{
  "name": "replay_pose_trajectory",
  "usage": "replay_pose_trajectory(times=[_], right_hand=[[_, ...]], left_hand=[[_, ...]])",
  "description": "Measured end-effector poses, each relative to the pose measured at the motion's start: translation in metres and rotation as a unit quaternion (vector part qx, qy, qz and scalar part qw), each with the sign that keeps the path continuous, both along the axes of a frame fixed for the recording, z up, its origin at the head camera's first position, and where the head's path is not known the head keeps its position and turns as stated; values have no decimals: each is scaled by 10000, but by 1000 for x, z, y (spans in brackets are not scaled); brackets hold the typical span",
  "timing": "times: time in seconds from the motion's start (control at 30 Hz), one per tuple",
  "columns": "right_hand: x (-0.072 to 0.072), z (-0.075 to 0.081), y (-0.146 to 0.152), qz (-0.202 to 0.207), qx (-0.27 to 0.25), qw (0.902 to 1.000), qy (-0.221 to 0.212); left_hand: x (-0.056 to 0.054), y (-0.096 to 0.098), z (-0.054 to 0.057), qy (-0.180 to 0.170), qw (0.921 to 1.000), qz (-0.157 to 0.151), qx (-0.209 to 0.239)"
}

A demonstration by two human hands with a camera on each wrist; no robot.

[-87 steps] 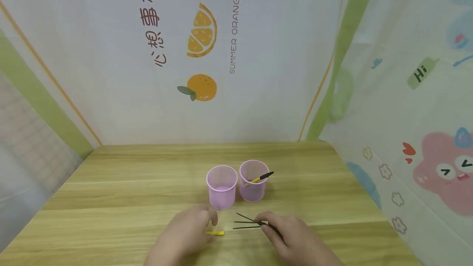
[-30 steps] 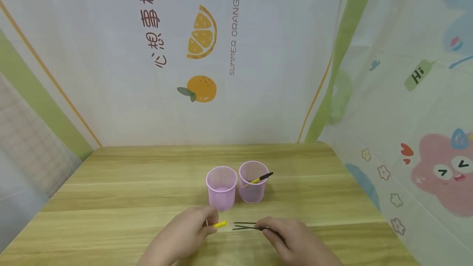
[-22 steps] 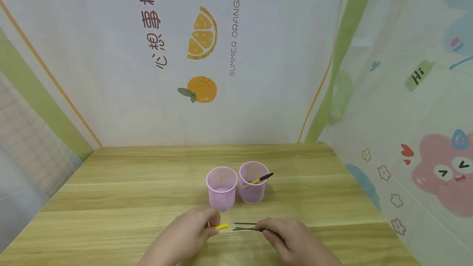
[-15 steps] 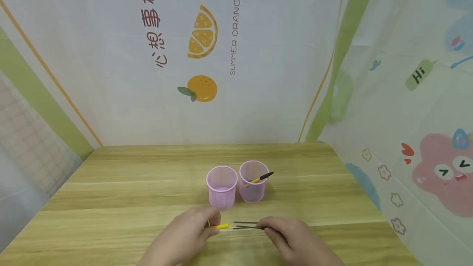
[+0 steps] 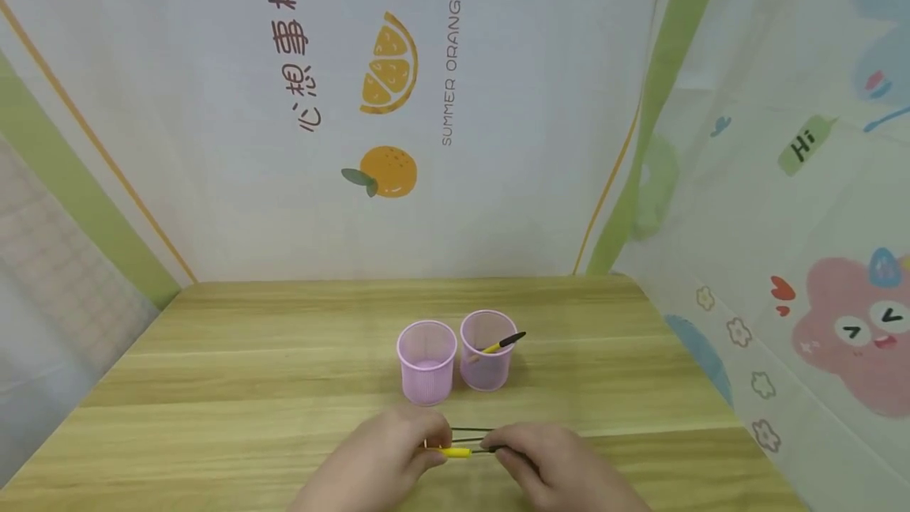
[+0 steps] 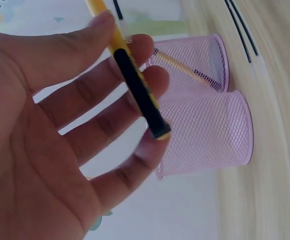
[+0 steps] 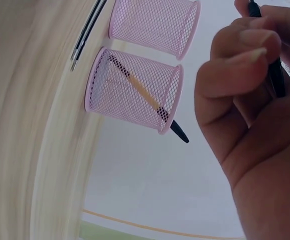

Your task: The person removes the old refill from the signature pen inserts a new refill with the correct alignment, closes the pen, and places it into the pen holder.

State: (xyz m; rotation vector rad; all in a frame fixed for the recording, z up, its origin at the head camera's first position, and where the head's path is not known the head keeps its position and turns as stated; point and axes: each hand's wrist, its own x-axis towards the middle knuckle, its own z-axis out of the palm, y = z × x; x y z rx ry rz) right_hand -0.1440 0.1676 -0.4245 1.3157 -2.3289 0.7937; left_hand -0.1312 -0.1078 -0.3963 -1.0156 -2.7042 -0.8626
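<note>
In the head view, my left hand (image 5: 387, 453) pinches a yellow pen barrel (image 5: 456, 453) between thumb and fingers. Its black clip end (image 6: 137, 90) lies across the fingers in the left wrist view. My right hand (image 5: 562, 461) holds a black pen part (image 7: 275, 75) with a thin dark refill (image 5: 482, 451) sticking out leftward. That refill reaches the barrel's right end; whether it is inside, I cannot tell. Just beyond, two dark refills (image 7: 87, 35) lie side by side on the table. My fingers hide much of both pen parts.
Two pink mesh cups stand close behind the hands. The left cup (image 5: 426, 378) shows nothing inside; the right cup (image 5: 485, 370) has a yellow and black pen (image 5: 503, 342) leaning over its rim. A wooden table (image 5: 270, 338) meets a printed cloth (image 5: 519, 204) at the back.
My left hand has lifted the yellow barrel from near the table and moved it right, up to the refill in my right hand. The right hand has shifted only slightly.
</note>
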Motion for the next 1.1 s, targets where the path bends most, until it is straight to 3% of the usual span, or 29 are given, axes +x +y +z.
replay_pose_trajectory(times=[0.2, 0.53, 0.67, 0.77, 1.1], right_hand=[[2, -1, -2, 37, 26, 9999, -147], [-4, -3, 1, 545, -334, 9979, -69], [-2, 2, 8, 253, -534, 9982, -141], [0, 9, 14, -86, -673, 9975, -199], [-2, 16, 16, -119, -662, 9976, -156]], left_hand=[[0, 5, -4, 442, 9990, -98, -43], [2, 7, -1, 238, 9995, -3, 197], [3, 0, 1, -39, 9989, 324, 331], [4, -5, 3, -52, 9981, 487, 377], [4, -8, 3, 361, 9977, 391, 415]])
